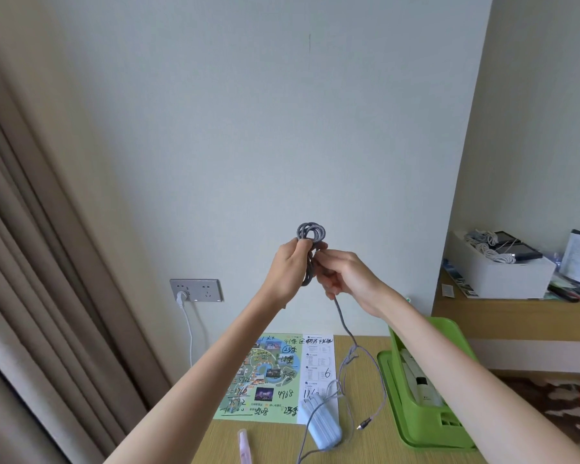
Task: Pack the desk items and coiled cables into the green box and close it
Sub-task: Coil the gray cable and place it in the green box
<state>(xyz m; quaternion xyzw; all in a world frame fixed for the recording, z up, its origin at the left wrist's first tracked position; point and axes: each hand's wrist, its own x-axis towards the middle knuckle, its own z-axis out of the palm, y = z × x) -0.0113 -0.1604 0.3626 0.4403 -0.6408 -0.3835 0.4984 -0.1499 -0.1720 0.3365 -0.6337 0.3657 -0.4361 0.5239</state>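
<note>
Gripping grey cable coil [310, 231] | left hand [283, 272]: fingers [293, 245] clamped | right hand [347, 276]: fingers pinching

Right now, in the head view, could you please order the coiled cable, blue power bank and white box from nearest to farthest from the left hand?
1. coiled cable: gripped by the left hand.
2. blue power bank: below, on the desk.
3. white box: far right, on the shelf.

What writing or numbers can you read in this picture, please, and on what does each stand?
"4968": handwritten on the map leaflet.
"3208": handwritten near its lower edge.
"6": handwritten on its white right panel.
Its printed text and other scrawls: too small or blurred.
</note>
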